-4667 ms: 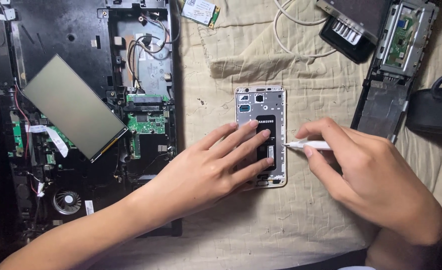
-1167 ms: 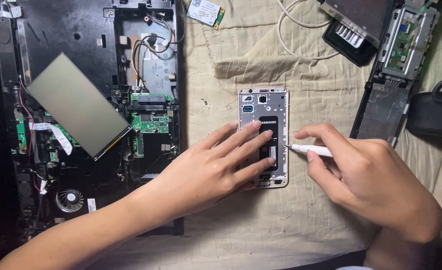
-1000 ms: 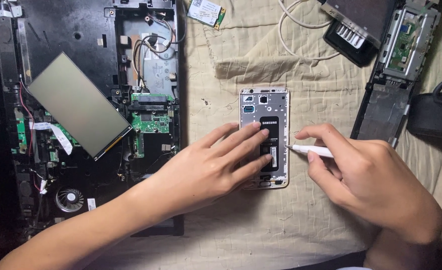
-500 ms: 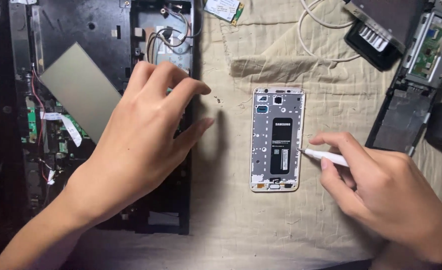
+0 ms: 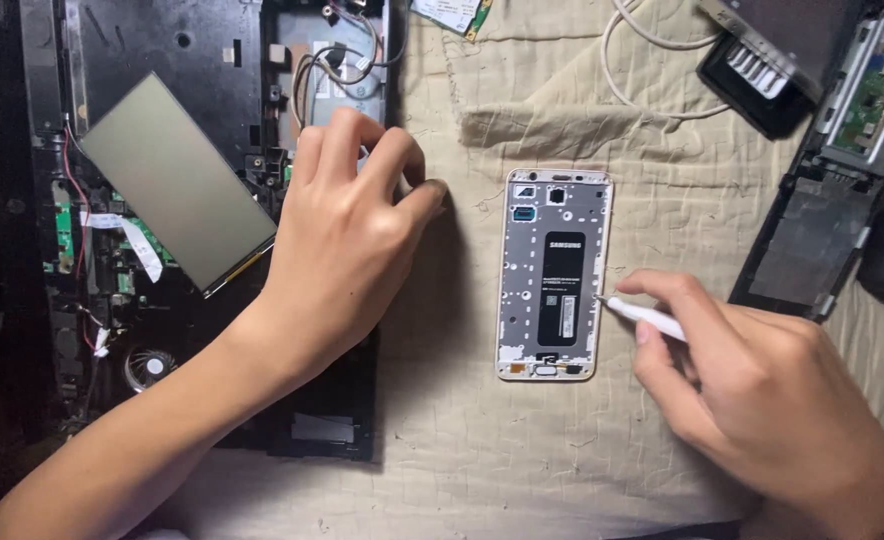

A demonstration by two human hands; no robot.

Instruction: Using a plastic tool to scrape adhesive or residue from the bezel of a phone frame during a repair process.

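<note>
We see the opened laptop point(image 5: 212, 200) on the cloth point(image 5: 462, 450), our left hand point(image 5: 347, 235) resting loosely curled over it, holding nothing. The opened phone point(image 5: 554, 275) lies between our hands. Our right hand point(image 5: 762, 390) grips a white tool point(image 5: 647, 317), tip touching the phone's right edge.

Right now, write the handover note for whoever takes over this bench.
Left hand: off the phone, fingertips pinched together at the edge of the opened laptop base.
Right hand: holds a white tool, tip at the right edge of the phone.
Phone lies flat on the cloth, back cover off, insides exposed.
Done: phone opened. Left: inner parts still seated.
</note>
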